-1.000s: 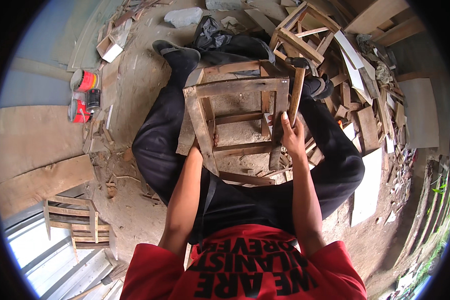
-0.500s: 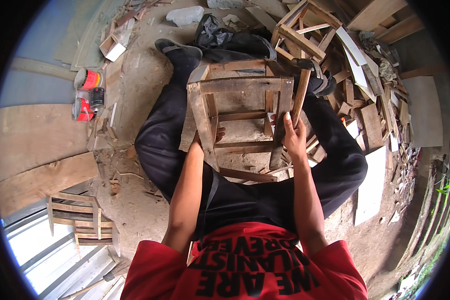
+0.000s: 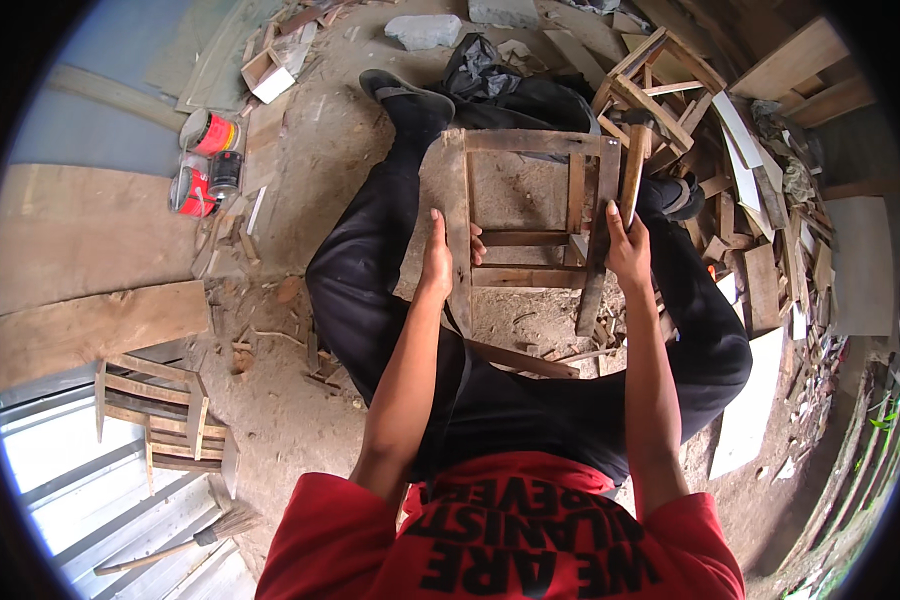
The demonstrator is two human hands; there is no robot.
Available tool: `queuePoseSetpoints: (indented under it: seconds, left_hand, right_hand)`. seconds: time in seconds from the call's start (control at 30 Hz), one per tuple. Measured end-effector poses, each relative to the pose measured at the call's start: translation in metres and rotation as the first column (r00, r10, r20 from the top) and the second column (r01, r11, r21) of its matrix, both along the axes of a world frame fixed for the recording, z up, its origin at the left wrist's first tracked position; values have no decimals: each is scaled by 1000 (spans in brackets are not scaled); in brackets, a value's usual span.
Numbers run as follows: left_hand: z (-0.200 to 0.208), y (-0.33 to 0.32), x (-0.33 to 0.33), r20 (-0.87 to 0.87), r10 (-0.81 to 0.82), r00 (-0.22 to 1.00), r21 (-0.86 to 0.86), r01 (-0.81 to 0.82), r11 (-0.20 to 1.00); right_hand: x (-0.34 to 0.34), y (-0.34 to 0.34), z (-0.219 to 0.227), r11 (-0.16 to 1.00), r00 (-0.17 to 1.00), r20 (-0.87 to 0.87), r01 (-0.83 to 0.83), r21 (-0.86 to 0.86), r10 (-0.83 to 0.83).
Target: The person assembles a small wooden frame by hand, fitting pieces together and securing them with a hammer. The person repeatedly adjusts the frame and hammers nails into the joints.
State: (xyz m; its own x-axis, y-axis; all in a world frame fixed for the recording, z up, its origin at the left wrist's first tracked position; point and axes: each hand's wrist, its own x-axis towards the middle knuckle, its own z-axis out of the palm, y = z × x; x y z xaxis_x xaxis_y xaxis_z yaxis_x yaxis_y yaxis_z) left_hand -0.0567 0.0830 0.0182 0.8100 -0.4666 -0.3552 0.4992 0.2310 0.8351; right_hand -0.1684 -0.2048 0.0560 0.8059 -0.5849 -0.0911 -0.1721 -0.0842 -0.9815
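The person sits on the dirt floor (image 3: 290,400) with a small wooden frame (image 3: 530,215), likely a stool or chair skeleton, standing between the knees. The left hand (image 3: 440,262) is clenched around the frame's left upright, steadying it. The right hand (image 3: 627,250) grips the wooden handle of a hammer (image 3: 634,165), whose head sits up by the frame's top right corner. The frame looks mostly assembled: uprights, top rail and several cross rails are in place, though I cannot tell from here whether every joint is nailed. No seat boards are on it.

On the floor to the left stand two round cans (image 3: 202,160), red with pale and orange bands, one with a dark lid, near a small open cardboard box (image 3: 266,78).
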Motion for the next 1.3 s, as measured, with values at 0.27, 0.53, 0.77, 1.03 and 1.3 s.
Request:
queuePoseSetpoints:
  seconds: [0.27,0.53,0.77,1.03,1.3]
  left_hand:
    - [-6,-11,0,5,7,1000,-27,-7,1000]
    - [-6,-7,7,-27,69,997,25,-68,997]
    - [-4,-7,7,-53,75,996,121,-68,990]
    - [12,-8,-8,115,12,993,178,-32,984]
    - [11,-7,25,389,139,911,-136,-93,986]
  right_hand:
    - [5,-1,-6,991,996,69,43,129,-52]
    - [-25,-3,4,964,993,-117,-38,-263,8]
    - [-73,46,-2,951,974,-200,38,-308,-104]
    - [-73,44,9,951,961,-180,155,-269,-208]
    - [-50,41,3,973,924,305,220,65,-229]
